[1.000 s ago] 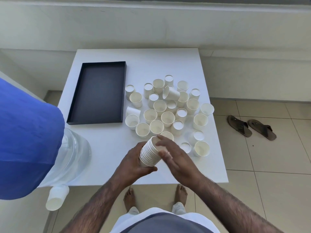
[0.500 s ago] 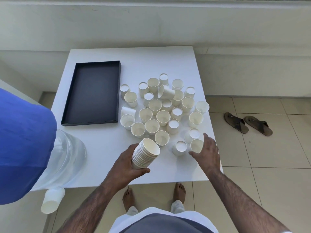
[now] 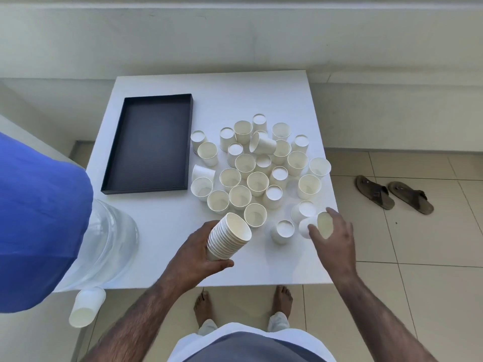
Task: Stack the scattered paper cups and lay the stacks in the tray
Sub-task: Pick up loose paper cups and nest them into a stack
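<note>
My left hand [image 3: 194,253] grips a tilted stack of white paper cups [image 3: 230,236] just above the near part of the white table [image 3: 162,231]. My right hand [image 3: 332,236] holds a single paper cup [image 3: 317,226], tipped on its side, at the table's near right corner. Several loose white cups [image 3: 257,165] stand scattered over the table's right half, some upright, some upside down, a few lying over. The black tray [image 3: 151,142] lies on the left with nothing in it.
A clear water jug with a blue cover [image 3: 65,220] stands at the table's left, a paper cup [image 3: 86,307] below it. Two sandals [image 3: 394,194] lie on the tiled floor to the right. My bare feet [image 3: 243,304] show under the near edge.
My right hand left the stack, reached right to the near-right corner and took hold of one cup, tipping it. My left hand kept the stack, which now leans more.
</note>
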Tool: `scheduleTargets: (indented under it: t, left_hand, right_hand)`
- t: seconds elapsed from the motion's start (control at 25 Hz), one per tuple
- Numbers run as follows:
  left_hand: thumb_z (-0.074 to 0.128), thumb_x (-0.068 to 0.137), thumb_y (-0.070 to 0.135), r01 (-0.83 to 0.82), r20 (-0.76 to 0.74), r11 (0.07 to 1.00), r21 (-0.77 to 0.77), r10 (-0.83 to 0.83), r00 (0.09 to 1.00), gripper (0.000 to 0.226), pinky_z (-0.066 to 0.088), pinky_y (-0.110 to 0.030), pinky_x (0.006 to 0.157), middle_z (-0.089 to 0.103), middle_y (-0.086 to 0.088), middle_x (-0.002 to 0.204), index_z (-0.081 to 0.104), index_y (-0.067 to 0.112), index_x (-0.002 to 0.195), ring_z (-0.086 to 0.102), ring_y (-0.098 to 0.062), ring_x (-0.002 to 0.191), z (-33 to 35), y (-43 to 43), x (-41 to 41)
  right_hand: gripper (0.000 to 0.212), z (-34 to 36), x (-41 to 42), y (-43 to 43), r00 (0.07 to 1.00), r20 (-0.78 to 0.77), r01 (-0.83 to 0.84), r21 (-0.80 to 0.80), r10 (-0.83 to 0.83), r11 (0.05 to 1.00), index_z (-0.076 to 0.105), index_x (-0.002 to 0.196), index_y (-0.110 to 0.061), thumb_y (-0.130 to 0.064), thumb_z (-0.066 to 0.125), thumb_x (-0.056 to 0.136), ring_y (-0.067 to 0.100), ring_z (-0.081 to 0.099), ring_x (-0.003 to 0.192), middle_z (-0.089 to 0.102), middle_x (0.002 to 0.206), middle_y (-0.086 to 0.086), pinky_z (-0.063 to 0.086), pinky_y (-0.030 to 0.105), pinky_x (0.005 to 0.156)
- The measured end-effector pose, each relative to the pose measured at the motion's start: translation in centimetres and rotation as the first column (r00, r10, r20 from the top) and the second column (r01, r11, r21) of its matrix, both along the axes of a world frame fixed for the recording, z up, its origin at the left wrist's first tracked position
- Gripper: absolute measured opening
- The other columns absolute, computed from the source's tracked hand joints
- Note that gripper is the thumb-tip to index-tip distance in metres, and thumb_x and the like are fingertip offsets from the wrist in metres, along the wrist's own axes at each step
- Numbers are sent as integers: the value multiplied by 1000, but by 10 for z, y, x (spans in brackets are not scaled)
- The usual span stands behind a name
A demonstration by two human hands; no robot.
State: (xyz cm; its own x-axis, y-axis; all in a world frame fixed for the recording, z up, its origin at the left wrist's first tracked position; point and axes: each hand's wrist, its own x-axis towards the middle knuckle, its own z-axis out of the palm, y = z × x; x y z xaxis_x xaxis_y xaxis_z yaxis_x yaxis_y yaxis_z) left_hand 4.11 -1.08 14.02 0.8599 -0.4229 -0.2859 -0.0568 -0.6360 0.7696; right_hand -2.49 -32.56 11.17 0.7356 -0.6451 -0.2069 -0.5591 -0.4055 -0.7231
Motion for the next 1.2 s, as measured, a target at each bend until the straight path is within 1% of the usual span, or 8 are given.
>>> scheduleTargets:
  t: [0.2, 0.44, 0.6, 0.76, 0.92, 1.0, 1.08, 1.2]
  left_hand:
    - [92, 64, 40, 53, 22, 998, 20, -53, 998, 81, 56, -37, 93, 62, 31, 122, 49, 54, 132, 60, 0, 114, 2, -5, 3]
    - [90, 61, 52, 136, 11, 990, 26, -137, 991, 86, 59, -45, 88, 61, 28, 125, 48, 51, 136, 60, -7, 115, 1, -10, 14]
    - [89, 65, 51, 122, -18, 992, -25, -122, 992, 89, 56, -47, 94, 59, 27, 133, 44, 50, 142, 58, -12, 123, -1, -11, 8]
    - [91, 69, 44, 76, -31, 986, -146, -81, 996, 104, 51, -47, 104, 54, 24, 145, 31, 50, 153, 54, -14, 133, -4, -23, 4]
    - [91, 68, 52, 99, -110, 980, -171, -119, 987, 121, 47, -42, 111, 46, 21, 153, 10, 57, 158, 46, -11, 139, -11, -38, 5]
    - [81, 72, 65, 72, -177, 952, -297, -129, 976, 111, 51, -30, 104, 55, 16, 142, 15, 51, 160, 57, -8, 127, -17, -39, 7]
    - [56, 83, 80, -103, -135, 935, -339, 60, 989, 90, 52, -24, 94, 60, 9, 127, 31, 38, 159, 63, -8, 112, -33, -33, 13]
    - [64, 98, 46, -347, 30, 935, -73, 350, 936, 59, 57, -38, 88, 57, 4, 120, 43, 33, 151, 63, -13, 100, -72, -21, 34]
  right_hand:
    - [50, 72, 9, 41, 958, 281, -187, 444, 62, 876, 57, 134, -47, -39, 71, 87, 17, 63, 111, 60, 127, -8, 58, 42, 89]
    - [49, 74, 26, 84, 872, 184, -489, 343, 453, 802, 53, 138, -48, -34, 70, 94, -8, 51, 119, 56, 129, -17, 44, 26, 104]
    - [56, 64, 23, 107, 861, 156, -499, 435, 483, 749, 43, 143, -50, -35, 69, 96, -26, 39, 121, 48, 136, -16, 38, 3, 97]
    - [81, 49, 20, 108, 922, 271, -387, 617, 276, 685, 47, 143, -46, -27, 88, 75, 7, 58, 128, 59, 140, -11, 51, 31, 105]
    - [88, 38, 16, 105, 959, 276, -260, 763, 66, 591, 48, 141, -39, -13, 89, 68, 19, 65, 122, 68, 132, -3, 56, 40, 100]
    - [86, 32, 19, 98, 978, 208, -154, 810, -30, 565, 48, 142, -35, -16, 88, 68, 25, 65, 122, 64, 136, 6, 59, 44, 92]
    - [80, 28, 23, 84, 983, 126, -41, 857, -132, 514, 48, 142, -30, -21, 84, 71, 30, 63, 124, 59, 141, 11, 62, 46, 83]
    - [70, 25, 21, 63, 980, 76, 16, 888, -182, 459, 52, 140, -26, -25, 81, 76, 30, 66, 112, 57, 142, 18, 59, 59, 88]
